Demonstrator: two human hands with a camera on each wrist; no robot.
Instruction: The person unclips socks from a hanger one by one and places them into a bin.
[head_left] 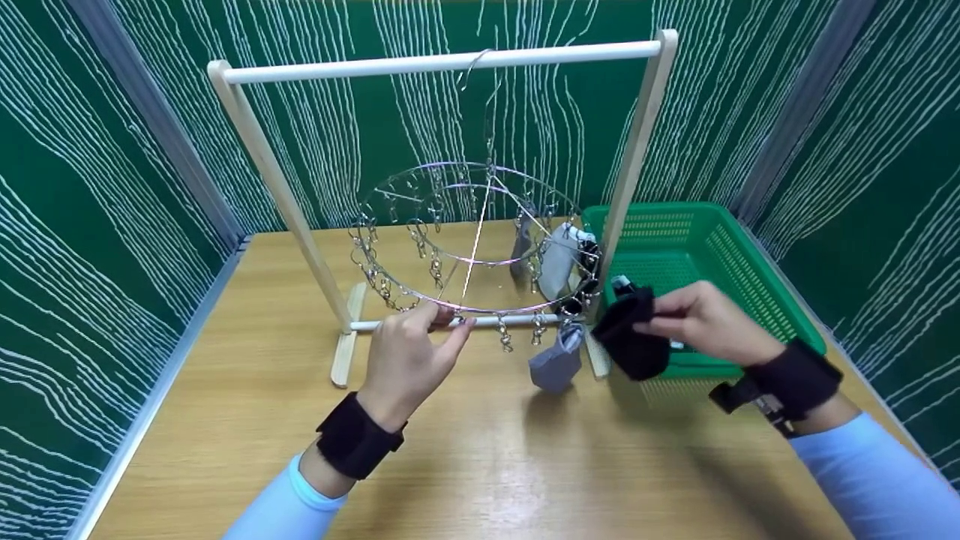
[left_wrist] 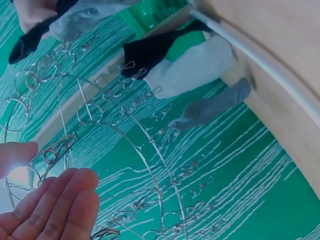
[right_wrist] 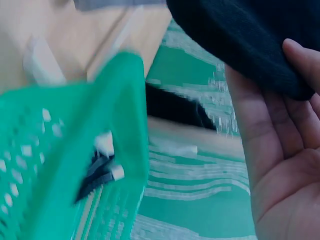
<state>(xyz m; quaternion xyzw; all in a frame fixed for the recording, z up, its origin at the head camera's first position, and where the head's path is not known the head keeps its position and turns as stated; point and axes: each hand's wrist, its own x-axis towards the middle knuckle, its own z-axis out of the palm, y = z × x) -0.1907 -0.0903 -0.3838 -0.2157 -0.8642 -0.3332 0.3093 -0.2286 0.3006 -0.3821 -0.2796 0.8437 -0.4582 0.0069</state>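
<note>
A round metal clip hanger (head_left: 517, 310) hangs by its hook from the rack's bar. At its front rim my left hand (head_left: 409, 352) holds a wire clip (left_wrist: 59, 149) between thumb and fingertips. To the right, my right hand (head_left: 709, 319) pinches a black sock (head_left: 637, 343) in front of the green basket. In the right wrist view, the thumb lies on one side of the sock (right_wrist: 250, 42) and the fingers on the other. Several socks hang on the hanger's right side, among them a grey sock (head_left: 555, 366) and a whitish sock (head_left: 558, 262).
The wooden rack (head_left: 442, 64) stands on the table (head_left: 247, 420), its right foot (head_left: 598, 358) near the green basket (head_left: 780, 289). Dark items with white parts (right_wrist: 97, 172) lie in the basket. Green walls (head_left: 75, 225) with white lines enclose the table's back and sides.
</note>
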